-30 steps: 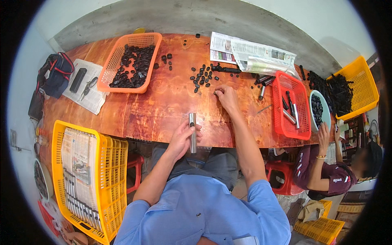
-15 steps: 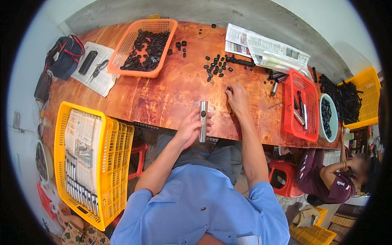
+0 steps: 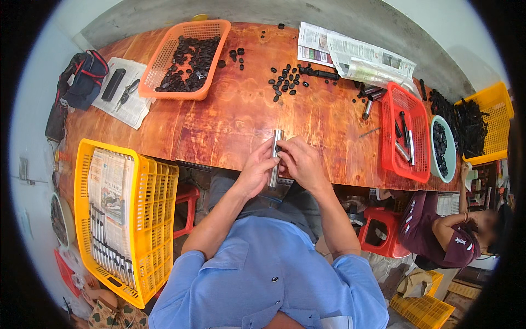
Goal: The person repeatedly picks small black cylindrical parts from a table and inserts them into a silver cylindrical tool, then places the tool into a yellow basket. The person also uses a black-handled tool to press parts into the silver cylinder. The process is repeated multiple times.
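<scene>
My left hand point(image 3: 256, 171) is closed around a short shiny metal tube point(image 3: 279, 135), held nearly upright over the table's near edge. A small black oval piece point(image 3: 278, 148) shows at the tube's side, partly covered by fingers. My right hand point(image 3: 304, 164) is closed, its thumb and fingertips pressed together at that black piece against the tube. Whether a second piece is pinched there is hidden. Beyond the hands, several loose black oval pieces point(image 3: 285, 85) lie scattered on the wooden table point(image 3: 230, 120).
An orange basket point(image 3: 215, 68) of black pieces stands far left; a yellow crate point(image 3: 143, 219) with newspaper and tubes is near left. On the right are a red basket point(image 3: 388, 131), a pale green bowl point(image 3: 450, 151) and a yellow basket point(image 3: 498, 129). Another person point(image 3: 427, 225) sits at right.
My right hand has come back from the tabletop to the tube and now touches it beside my left hand. The tube stays in my left hand. The view has shifted slightly.
</scene>
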Available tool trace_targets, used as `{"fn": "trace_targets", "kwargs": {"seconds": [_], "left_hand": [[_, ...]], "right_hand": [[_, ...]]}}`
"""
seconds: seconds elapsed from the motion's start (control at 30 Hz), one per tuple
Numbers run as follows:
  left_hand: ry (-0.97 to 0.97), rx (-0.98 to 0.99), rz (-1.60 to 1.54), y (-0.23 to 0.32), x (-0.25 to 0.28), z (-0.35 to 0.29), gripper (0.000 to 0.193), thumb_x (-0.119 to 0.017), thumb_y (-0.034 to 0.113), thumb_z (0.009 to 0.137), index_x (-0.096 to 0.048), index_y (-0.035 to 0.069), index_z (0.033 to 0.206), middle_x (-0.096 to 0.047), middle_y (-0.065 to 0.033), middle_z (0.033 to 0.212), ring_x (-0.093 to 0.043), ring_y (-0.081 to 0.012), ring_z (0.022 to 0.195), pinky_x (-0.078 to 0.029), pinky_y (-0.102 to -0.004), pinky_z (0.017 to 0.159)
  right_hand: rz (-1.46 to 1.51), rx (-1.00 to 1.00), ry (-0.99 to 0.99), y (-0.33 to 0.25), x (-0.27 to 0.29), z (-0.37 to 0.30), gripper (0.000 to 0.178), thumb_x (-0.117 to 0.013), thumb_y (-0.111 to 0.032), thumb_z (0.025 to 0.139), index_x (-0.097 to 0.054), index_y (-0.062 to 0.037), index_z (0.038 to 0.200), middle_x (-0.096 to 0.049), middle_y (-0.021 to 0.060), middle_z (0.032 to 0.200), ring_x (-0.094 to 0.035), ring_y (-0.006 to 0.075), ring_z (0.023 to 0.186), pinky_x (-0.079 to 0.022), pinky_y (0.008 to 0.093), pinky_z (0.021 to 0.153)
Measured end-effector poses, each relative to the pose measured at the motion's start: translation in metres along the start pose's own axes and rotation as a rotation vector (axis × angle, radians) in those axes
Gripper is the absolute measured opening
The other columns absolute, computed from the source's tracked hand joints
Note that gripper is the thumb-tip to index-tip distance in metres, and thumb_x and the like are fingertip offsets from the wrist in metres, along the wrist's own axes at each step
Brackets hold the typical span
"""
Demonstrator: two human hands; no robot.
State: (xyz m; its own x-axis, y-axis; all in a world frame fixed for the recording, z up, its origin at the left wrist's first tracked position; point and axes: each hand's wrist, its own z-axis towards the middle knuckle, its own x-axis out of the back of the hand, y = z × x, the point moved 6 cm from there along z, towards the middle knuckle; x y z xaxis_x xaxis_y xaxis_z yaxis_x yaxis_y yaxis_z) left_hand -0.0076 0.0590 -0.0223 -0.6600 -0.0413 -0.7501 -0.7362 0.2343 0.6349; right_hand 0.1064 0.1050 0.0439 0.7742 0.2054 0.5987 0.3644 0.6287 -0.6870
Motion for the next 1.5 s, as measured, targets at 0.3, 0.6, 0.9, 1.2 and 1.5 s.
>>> {"fn": "trace_targets", "kwargs": {"seconds": [0.3, 0.6, 0.9, 1.2, 1.5], "left_hand": [[0.015, -0.054, 0.019, 0.001, -0.004, -0.004, 0.051, -0.052, 0.006, 0.098, -0.036, 0.001, 0.146, -0.059, -0.0096, 0.119, -0.061, -0.0167, 0.104, -0.053, -0.0327, 0.084], [0.050, 0.108, 0.049, -0.003, -0.008, -0.010, 0.029, -0.044, 0.027, 0.105, -0.055, 0.002, 0.117, -0.064, -0.0082, 0.088, -0.062, -0.0155, 0.066, -0.051, -0.0271, 0.055], [0.062, 0.266, 0.083, -0.020, -0.009, -0.015, 0.031, -0.042, 0.035, 0.107, -0.055, 0.007, 0.109, -0.062, -0.0066, 0.078, -0.060, -0.0140, 0.061, -0.049, -0.0261, 0.051], [0.010, 0.265, -0.060, -0.022, -0.013, -0.014, 0.029, -0.044, 0.032, 0.106, -0.055, 0.007, 0.113, -0.061, -0.0057, 0.082, -0.059, -0.0138, 0.062, -0.051, -0.0255, 0.055], [-0.105, 0.243, -0.013, -0.023, -0.015, -0.016, 0.031, -0.049, 0.033, 0.105, -0.052, 0.006, 0.118, -0.063, -0.0086, 0.094, -0.065, -0.0178, 0.073, -0.056, -0.0296, 0.064]], "right_hand": [[-0.164, 0.169, 0.090, -0.008, 0.000, -0.008, 0.032, -0.072, -0.004, 0.079, -0.068, -0.0042, 0.111, -0.059, 0.0112, 0.082, -0.062, 0.0290, 0.071, -0.050, 0.0390, 0.062], [0.520, -0.383, 0.240, 0.015, 0.000, -0.021, 0.032, -0.071, -0.001, 0.084, -0.065, 0.0010, 0.116, -0.059, 0.0059, 0.095, -0.060, 0.0092, 0.070, -0.050, 0.0258, 0.059], [0.805, -0.678, 0.012, 0.031, -0.011, -0.025, 0.022, -0.064, -0.008, 0.095, -0.062, 0.0043, 0.112, -0.067, 0.0055, 0.084, -0.062, 0.0090, 0.065, -0.051, 0.0240, 0.058], [0.888, -0.737, -0.029, 0.026, -0.014, -0.027, 0.021, -0.062, -0.011, 0.097, -0.062, 0.0018, 0.113, -0.065, 0.0038, 0.087, -0.059, 0.0058, 0.068, -0.047, 0.0199, 0.053], [1.017, -0.743, -0.048, 0.024, -0.005, -0.027, 0.025, -0.062, -0.012, 0.097, -0.061, 0.0013, 0.118, -0.064, 0.0049, 0.089, -0.058, 0.0082, 0.059, -0.047, 0.0208, 0.052]]}}
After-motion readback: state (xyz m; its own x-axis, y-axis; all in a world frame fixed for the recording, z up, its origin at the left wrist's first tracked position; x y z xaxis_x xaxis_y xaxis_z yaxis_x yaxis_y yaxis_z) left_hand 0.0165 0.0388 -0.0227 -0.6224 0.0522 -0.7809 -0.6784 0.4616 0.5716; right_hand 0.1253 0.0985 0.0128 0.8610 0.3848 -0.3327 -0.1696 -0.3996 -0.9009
